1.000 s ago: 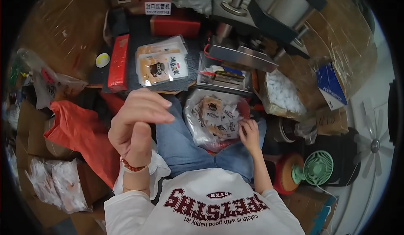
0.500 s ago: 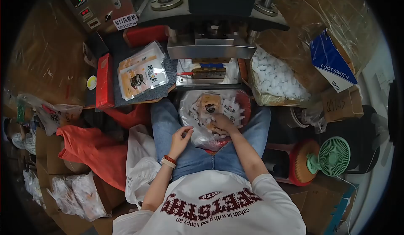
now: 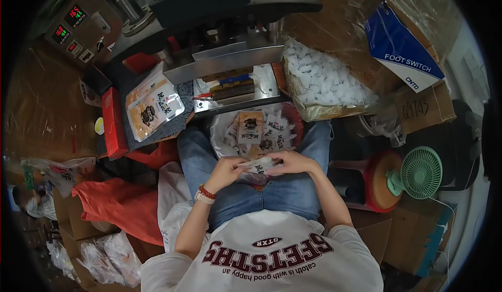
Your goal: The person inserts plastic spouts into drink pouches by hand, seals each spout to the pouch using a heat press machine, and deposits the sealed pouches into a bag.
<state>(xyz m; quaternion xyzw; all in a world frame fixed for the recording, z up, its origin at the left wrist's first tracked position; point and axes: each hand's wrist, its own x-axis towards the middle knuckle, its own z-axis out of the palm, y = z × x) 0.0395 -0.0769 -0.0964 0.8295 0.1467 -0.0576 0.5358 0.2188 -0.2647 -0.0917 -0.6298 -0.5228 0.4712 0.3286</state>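
Observation:
My left hand (image 3: 226,172) and my right hand (image 3: 293,163) are both closed on a small printed plastic pouch (image 3: 258,166), one at each end. They hold it low over my lap, at the near edge of a red basin (image 3: 297,115) lined with clear plastic. More pouches lie heaped in the basin, and an orange-and-white pouch (image 3: 251,127) rests on top. Just beyond stands a press machine (image 3: 230,56) with a metal plate and a small jig (image 3: 232,90) under it. My fingers cover parts of the held pouch.
Flat printed pouches (image 3: 151,106) are stacked on a grey mat at the left, beside a red box (image 3: 112,122). A carton of small white plastic pieces (image 3: 324,82) stands at the right. Farther right are a blue-and-white box (image 3: 402,51) and a green fan (image 3: 421,172).
My right hand has come out of the basin toward me, and a pouch is now held between both hands. My left hand has closed on it. The whole view has shifted and turned slightly.

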